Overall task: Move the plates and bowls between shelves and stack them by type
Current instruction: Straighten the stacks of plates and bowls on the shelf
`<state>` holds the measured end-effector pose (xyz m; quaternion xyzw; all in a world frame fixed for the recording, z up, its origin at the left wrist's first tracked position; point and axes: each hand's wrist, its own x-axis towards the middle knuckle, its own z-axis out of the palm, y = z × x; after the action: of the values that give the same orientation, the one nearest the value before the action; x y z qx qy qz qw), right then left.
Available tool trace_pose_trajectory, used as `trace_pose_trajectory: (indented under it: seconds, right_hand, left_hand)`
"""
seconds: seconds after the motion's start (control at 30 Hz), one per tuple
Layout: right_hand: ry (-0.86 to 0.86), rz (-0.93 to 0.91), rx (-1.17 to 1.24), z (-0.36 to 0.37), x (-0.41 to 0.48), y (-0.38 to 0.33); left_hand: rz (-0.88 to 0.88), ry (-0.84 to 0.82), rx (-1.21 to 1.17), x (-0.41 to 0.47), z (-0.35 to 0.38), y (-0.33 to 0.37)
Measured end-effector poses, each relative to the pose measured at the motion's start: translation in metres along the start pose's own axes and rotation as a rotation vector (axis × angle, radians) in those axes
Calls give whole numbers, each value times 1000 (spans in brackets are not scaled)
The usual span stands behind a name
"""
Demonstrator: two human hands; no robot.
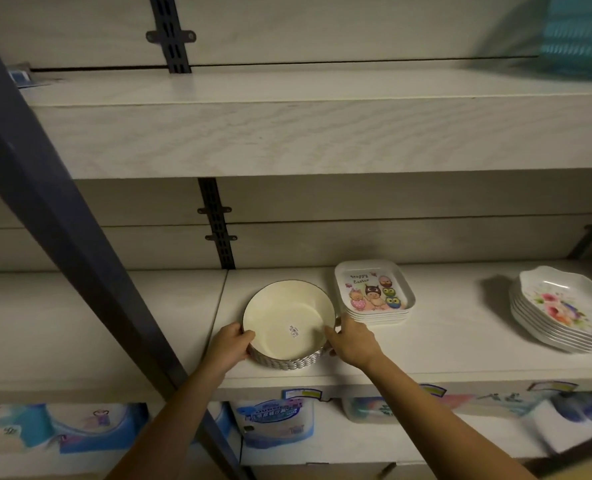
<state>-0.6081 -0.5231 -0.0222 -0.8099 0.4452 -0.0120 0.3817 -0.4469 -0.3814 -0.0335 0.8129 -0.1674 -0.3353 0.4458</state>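
Observation:
A round cream bowl with a ribbed outer wall and a price sticker inside sits near the front of the middle shelf. My left hand grips its left rim and my right hand grips its right side at a small handle. Just right of the bowl stands a stack of square plates printed with cartoon owls. Farther right is a stack of scalloped flower-pattern plates.
A dark metal upright slants across the left, close to my left forearm. The upper shelf holds a blurred teal basket at the far right. Packs of tissue paper fill the shelf below.

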Motion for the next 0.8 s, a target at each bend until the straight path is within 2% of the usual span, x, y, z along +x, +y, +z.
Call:
trace_pose_trajectory:
  seconds: [0.1,0.2,0.3,0.4,0.53,0.67,0.8]
  right_hand:
    - [41,-29,39,-18,-2,6]
    - [104,-56,113,-46,-2,16]
    - [175,-24,115,-77,6,32]
    - [232,27,100,-103,16,45]
    - [207,45,45,-125,34,62]
    - [125,68,38,-133,54,74]
    - [18,70,-85,-134,71,82]
  left_hand:
    - [104,124,193,2,2,10]
    - [241,273,253,3,13,35]
    - [354,269,245,2,35,66]
    - [414,194,168,1,64,91]
    - [335,26,73,2,108,119]
    - [212,-120,123,10,144,130]
    - [37,-135,234,17,168,137]
